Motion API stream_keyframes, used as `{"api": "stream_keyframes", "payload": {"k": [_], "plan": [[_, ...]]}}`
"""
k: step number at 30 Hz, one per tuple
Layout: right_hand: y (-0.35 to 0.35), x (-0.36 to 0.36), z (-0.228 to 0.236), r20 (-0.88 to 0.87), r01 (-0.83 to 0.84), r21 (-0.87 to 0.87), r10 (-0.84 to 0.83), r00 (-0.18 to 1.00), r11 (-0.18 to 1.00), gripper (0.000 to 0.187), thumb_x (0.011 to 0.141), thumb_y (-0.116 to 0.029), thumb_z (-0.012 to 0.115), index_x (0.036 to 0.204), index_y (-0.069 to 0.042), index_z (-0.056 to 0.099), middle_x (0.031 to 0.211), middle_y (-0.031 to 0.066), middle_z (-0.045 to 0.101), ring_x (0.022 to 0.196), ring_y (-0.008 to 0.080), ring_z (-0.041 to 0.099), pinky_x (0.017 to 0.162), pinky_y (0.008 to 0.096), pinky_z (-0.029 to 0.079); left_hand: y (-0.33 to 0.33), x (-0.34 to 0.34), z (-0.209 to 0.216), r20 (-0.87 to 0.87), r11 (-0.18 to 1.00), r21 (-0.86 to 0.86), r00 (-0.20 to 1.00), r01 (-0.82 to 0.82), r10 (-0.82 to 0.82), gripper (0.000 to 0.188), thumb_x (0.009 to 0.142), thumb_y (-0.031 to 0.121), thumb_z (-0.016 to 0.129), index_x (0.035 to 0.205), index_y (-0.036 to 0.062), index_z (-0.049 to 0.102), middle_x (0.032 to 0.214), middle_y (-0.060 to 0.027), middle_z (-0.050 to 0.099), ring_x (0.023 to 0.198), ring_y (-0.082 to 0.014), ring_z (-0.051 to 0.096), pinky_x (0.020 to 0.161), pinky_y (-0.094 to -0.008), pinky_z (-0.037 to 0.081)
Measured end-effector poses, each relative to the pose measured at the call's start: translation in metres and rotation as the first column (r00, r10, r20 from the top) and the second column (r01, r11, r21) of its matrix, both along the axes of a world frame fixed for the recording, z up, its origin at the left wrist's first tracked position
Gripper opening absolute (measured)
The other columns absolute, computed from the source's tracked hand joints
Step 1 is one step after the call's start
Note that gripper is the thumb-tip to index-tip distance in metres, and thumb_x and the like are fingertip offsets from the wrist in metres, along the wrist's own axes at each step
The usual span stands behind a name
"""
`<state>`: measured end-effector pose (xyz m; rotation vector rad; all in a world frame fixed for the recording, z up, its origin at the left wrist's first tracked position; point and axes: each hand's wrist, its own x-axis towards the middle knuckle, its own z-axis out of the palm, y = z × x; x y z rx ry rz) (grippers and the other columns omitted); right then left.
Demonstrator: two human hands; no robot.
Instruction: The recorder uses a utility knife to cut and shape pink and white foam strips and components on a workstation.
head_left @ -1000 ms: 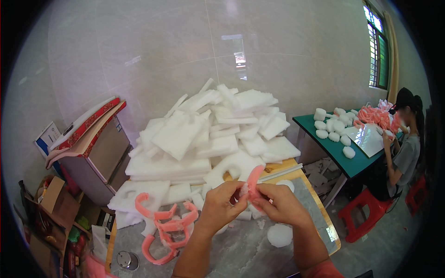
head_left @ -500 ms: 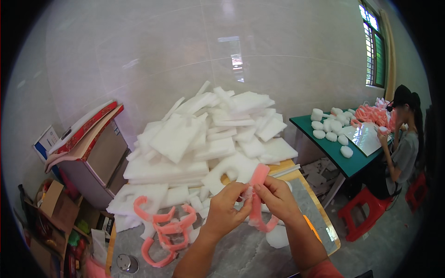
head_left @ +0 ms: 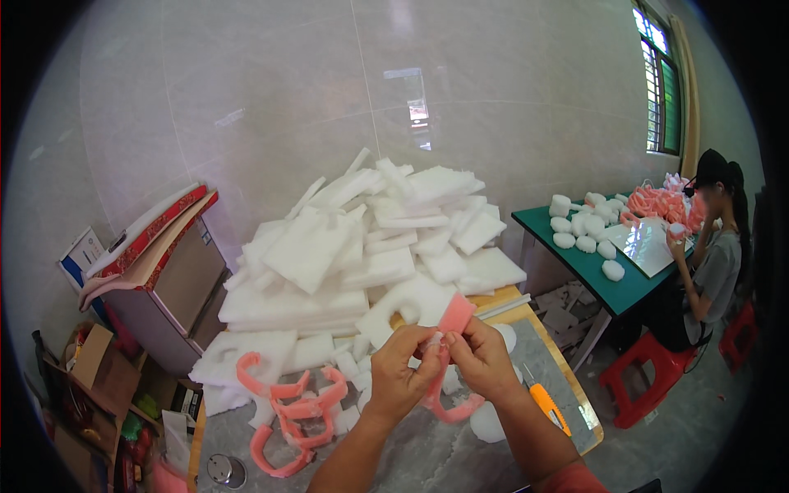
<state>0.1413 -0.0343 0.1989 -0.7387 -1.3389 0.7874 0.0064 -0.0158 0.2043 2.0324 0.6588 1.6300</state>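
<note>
A pink foam strip [head_left: 457, 313] hangs between my hands above the table. My right hand [head_left: 483, 358] is closed on its upper part, thumb pressed to the front. My left hand [head_left: 403, 367] pinches a small whitish, see-through bit at the strip's left edge; its kind is too small to tell. Below my fingers the strip's lower part [head_left: 454, 411] curls near the tabletop. Left of my hands lies a loose heap of curved pink foam pieces [head_left: 308, 406]. An orange-handled cutter [head_left: 549, 408] lies right of my right forearm.
White foam sheets and offcuts [head_left: 386, 238] pile up against the wall. A metal canister [head_left: 225, 470] stands at the table's near left. To the right, a person [head_left: 723, 255] on a red stool [head_left: 645, 378] works at a green table [head_left: 575, 261] bearing white foam lumps and pink pieces.
The strip has tilted, its lower part swinging left beneath my hands. My right hand and forearm have shifted slightly, and more of the orange cutter shows.
</note>
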Motion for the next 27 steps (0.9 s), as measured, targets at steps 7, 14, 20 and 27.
{"api": "stream_keyframes", "payload": {"k": [7,14,20,27], "plan": [[-0.003,-0.002,0.007,-0.246,0.017,-0.126,-0.048,0.968,0.992,0.017,0.090,-0.008,0.053,0.104,0.001,0.050,0.080,0.0055,0.058,0.061,0.0091,0.055,0.052,0.0230,0.046,-0.012,0.010,0.001,0.052,0.984,-0.073,0.984,-0.165,0.169,0.019,0.081,0.005,0.064,0.098,-0.0014,0.060,0.087,-0.0098,0.062,0.070,-0.0175,0.059,0.066,-0.0289,0.049],[-0.014,0.008,0.019,-0.432,-0.288,-0.147,0.200,0.879,0.946,0.024,0.087,-0.009,0.057,0.107,0.002,0.049,0.086,0.0085,0.060,0.065,0.0108,0.058,0.056,0.0246,0.050,-0.015,-0.022,0.022,-0.099,0.990,0.005,0.985,-0.142,0.142,0.022,0.079,0.000,0.065,0.100,-0.0010,0.059,0.087,-0.0060,0.062,0.079,-0.0110,0.057,0.072,-0.0240,0.047],[-0.023,0.007,0.017,-0.440,-0.363,-0.198,0.249,0.863,0.910,0.024,0.088,-0.011,0.059,0.107,0.000,0.051,0.088,0.0063,0.060,0.070,0.0109,0.060,0.060,0.0250,0.051,-0.024,-0.031,0.018,-0.158,0.987,-0.149,0.987,-0.063,0.039,0.039,0.066,0.005,0.077,0.100,-0.0001,0.058,0.084,-0.0090,0.063,0.071,-0.0203,0.060,0.066,-0.0274,0.047],[-0.084,0.066,-0.038,0.395,0.228,-0.293,-0.099,0.913,0.928,0.022,0.082,-0.014,0.067,0.099,-0.003,0.059,0.087,0.0065,0.061,0.080,0.0149,0.060,0.067,0.0265,0.047,-0.054,-0.114,0.072,-0.734,0.988,-0.148,0.674,-0.037,-0.085,0.030,0.068,-0.001,0.067,0.098,-0.0021,0.062,0.087,-0.0123,0.064,0.076,-0.0197,0.062,0.075,-0.0262,0.046]]}}
